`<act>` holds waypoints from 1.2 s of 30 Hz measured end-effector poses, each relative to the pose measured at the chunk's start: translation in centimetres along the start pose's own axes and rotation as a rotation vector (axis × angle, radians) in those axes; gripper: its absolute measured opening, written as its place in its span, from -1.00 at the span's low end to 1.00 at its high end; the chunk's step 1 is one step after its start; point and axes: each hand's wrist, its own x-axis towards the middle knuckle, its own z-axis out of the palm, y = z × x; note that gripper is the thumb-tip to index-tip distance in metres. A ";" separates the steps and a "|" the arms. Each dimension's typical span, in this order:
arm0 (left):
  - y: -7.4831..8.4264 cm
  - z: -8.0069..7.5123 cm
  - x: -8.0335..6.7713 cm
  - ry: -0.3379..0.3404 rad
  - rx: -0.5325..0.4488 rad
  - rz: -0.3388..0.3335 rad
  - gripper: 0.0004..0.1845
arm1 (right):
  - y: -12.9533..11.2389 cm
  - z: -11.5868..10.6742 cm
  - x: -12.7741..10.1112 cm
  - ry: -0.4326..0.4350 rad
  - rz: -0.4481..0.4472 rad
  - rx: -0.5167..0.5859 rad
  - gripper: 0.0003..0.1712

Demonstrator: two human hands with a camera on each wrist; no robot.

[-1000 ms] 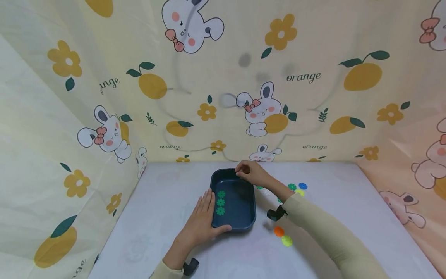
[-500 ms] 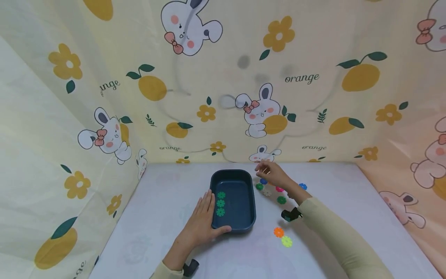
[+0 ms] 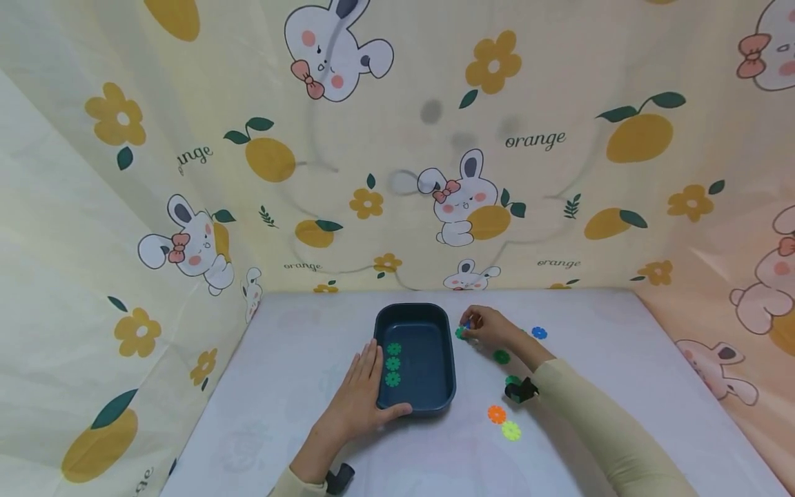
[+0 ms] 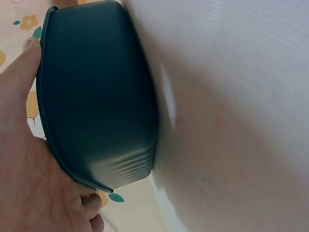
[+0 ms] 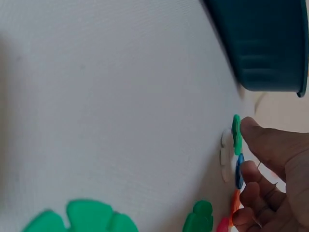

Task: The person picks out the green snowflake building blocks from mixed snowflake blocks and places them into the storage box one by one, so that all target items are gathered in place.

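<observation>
My left hand (image 3: 355, 397) lies along a dark blue-green rectangular tray (image 3: 427, 369), straight fingers against its left side and thumb on the near rim. Inside, three green flower-shaped plastic discs (image 3: 393, 363) form a column by the left wall. Right of the tray, my right hand (image 3: 495, 329) reaches down to loose discs, thumb and fingers apart. In the right wrist view, the thumb tip is right at a green disc (image 5: 236, 134). Its fingertips are near a blue disc (image 5: 239, 170), and a white disc (image 5: 225, 154) lies beside them. The hand partly hides this cluster in the head view.
Another blue disc (image 3: 539, 333) lies beyond the right wrist, and green discs (image 3: 501, 357) lie below the forearm. An orange disc (image 3: 497, 414) and a yellow-green disc (image 3: 511, 431) lie nearer on the white table (image 3: 273, 386). A printed cloth (image 3: 348, 235) walls the back and sides.
My right hand has moved from over the tray's far right corner rightward, then down to the loose discs. The left hand and tray have stayed in place.
</observation>
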 end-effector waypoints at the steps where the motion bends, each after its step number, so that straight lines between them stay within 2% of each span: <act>1: 0.0 0.0 0.0 0.002 -0.001 -0.001 0.38 | 0.0 0.1 0.0 0.000 0.000 -0.002 -0.75; 6: -0.1 0.1 -0.2 0.028 -0.015 0.017 0.35 | -0.1 0.5 0.2 0.001 -0.006 -0.027 -0.75; 14: -0.1 0.2 -0.1 0.025 -0.012 0.010 0.36 | 0.0 0.5 0.0 0.013 -0.020 -0.016 -0.71; 21: -0.1 0.0 -0.2 0.039 -0.022 0.028 0.36 | -0.6 -0.3 -1.0 0.030 -0.050 -0.052 -0.84; 28: 0.0 -0.2 -0.2 0.032 -0.014 0.020 0.37 | -1.6 -2.1 -1.6 0.089 -0.155 0.019 -0.88; 36: -0.1 0.0 -0.1 0.019 -0.008 0.009 0.38 | -4.6 -3.0 -1.9 0.118 -0.190 0.126 -0.79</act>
